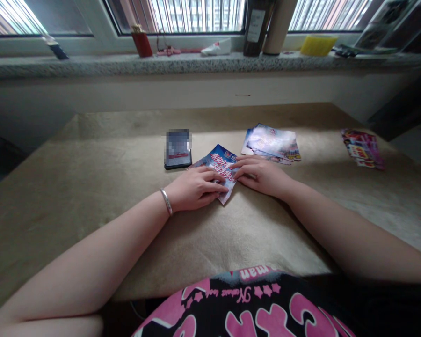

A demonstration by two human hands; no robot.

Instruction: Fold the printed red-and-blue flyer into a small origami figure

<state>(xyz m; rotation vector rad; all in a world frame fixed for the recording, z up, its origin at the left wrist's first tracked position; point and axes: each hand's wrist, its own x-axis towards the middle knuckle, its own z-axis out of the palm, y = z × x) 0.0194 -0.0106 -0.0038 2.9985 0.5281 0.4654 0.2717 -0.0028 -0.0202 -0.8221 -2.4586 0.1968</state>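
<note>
A printed leaflet (221,161), blue with red-and-white lettering, lies turned at an angle on the table; it looks folded, though its left part is covered. Across its lower left rests my left hand (198,188), fingers stretched out flat on the paper and a silver bracelet at the wrist. My right hand (261,174) touches the leaflet's right edge with its fingertips, fingers apart and slightly bent. Just beyond the right hand is a loose pile of similar leaflets (272,140). A dark phone (178,150) lies beyond the left hand, its screen partly blurred out.
A brown cover (126,135) spreads over the table. Far right lies a stack of pink-and-red printed papers (362,149). On the stone windowsill (189,64) behind stand a red bottle (141,43), a dark bottle (257,28) and a yellow object (317,45).
</note>
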